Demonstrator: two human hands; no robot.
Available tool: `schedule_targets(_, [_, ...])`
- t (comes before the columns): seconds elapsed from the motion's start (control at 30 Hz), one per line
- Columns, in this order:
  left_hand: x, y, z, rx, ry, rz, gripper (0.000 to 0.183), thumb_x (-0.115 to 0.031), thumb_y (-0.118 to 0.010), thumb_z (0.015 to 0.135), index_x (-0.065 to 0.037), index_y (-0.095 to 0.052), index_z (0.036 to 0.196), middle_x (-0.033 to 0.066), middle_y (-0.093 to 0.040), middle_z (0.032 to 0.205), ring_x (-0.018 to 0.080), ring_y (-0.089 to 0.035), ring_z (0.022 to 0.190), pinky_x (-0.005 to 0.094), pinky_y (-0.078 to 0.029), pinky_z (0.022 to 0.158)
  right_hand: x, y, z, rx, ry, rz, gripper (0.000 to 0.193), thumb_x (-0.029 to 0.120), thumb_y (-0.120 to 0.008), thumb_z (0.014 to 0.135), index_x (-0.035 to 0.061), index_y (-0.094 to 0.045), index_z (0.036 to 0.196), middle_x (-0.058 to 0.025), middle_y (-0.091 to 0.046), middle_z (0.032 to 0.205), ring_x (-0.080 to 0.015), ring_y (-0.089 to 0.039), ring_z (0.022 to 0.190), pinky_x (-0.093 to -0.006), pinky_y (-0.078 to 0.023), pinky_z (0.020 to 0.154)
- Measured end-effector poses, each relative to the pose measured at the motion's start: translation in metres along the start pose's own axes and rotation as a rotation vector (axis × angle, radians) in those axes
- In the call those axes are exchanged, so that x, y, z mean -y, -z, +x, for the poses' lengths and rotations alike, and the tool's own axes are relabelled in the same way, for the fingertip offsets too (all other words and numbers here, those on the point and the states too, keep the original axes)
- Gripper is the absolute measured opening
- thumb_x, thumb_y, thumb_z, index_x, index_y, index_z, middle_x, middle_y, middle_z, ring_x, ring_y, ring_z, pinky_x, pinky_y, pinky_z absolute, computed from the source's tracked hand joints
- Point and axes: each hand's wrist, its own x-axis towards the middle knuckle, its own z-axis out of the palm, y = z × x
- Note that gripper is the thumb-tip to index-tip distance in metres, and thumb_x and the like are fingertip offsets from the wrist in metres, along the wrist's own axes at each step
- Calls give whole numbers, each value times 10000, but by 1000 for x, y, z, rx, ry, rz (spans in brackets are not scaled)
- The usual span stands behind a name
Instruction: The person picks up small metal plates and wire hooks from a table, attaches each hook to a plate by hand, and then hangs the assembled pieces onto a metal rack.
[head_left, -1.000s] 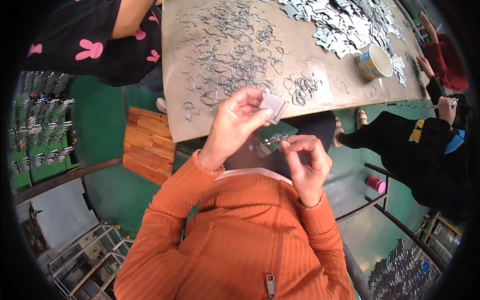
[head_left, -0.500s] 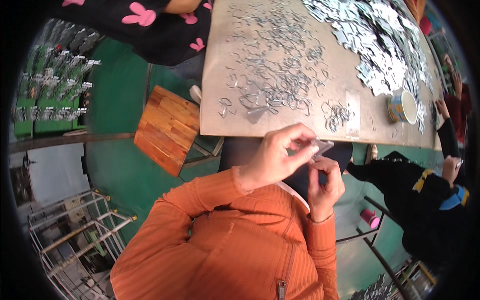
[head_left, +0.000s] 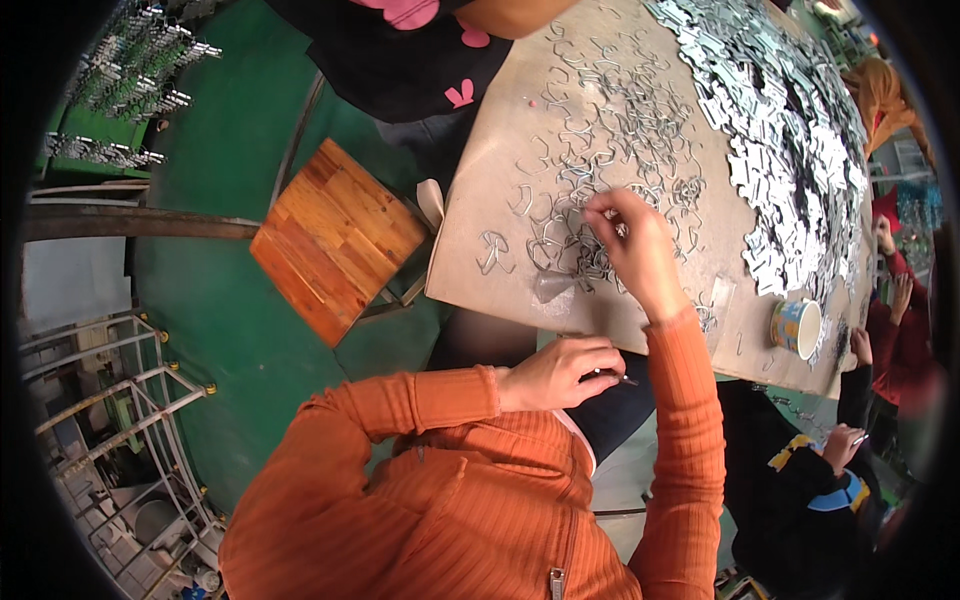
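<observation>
My left hand (head_left: 562,374) is closed in front of my body, just off the table's near edge. From between its thumb and fingers sticks out the end of a small metal plate (head_left: 626,379), mostly hidden by the hand. My right hand (head_left: 638,245) reaches over the table, thumb and forefinger pinched together above the scattered bent wire hooks (head_left: 590,262). Whatever is between those fingertips is too small to make out. A small clear plastic piece (head_left: 551,286) lies at the near side of the hooks.
A large heap of flat metal plates (head_left: 765,180) covers the right part of the table (head_left: 480,265). A paper cup (head_left: 797,328) stands near the right corner. On the left is a wooden stool (head_left: 338,240). Co-workers sit at the far left and the right.
My right hand has left the plate and moved forward over the wire hooks. The left hand has drawn slightly nearer my body, keeping the plate. My view has shifted and turned.
</observation>
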Motion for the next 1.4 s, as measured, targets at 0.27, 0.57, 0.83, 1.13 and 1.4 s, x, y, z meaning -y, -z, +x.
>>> schedule_targets(0.27, [5, -5, -9, 6, -13, 6, 98, -70, -647, 823, -17, -615, 899, 99, -598, 865, 280, -616, 799, 370, -504, 698, -6, -57, 65, 132, 114, -398, 175, 191, -690, 800, 54, -632, 892, -143, -606, 930, -359, -626, 805, -439, -499, 704])
schedule_targets(0.57, [-3, -2, 3, -35, -5, 47, 105, -39, -694, 803, -16, -630, 883, 102, -611, 806, 264, -605, 732, 338, -482, 646, -2, 38, -42, 50, -354, 622, 96, 80, -624, 890, 5, -566, 875, -39, -583, 684, -102, -549, 617, -245, -456, 562])
schedule_targets(0.83, [-13, -9, 21, 41, -4, 60, 118, 43, -682, 783, 7, -620, 877, 98, -616, 826, 187, -625, 720, 288, -505, 635, 37, 63, -172, -433, -592, 1043, 138, -19, -651, 851, 13, -522, 888, -89, -640, 797, -143, -650, 699, -235, -555, 618])
schedule_targets(1.13, [-16, -25, 24, 115, -20, 106, 128, 54, -678, 789, 19, -629, 901, 105, -637, 867, 165, -641, 750, 266, -526, 659, 33, 53, -196, -614, -658, 1112, 165, -48, -649, 842, 24, -502, 860, -128, -658, 833, -156, -664, 671, -242, -564, 607])
schedule_targets(1.4, [-21, -28, 49, 251, -202, 120, 167, 25, -682, 760, 26, -646, 923, 142, -649, 895, 258, -640, 801, 323, -518, 714, 48, 38, -202, -921, -443, 883, 205, -102, -614, 849, 14, -445, 846, -120, -608, 868, -144, -626, 739, -246, -538, 672])
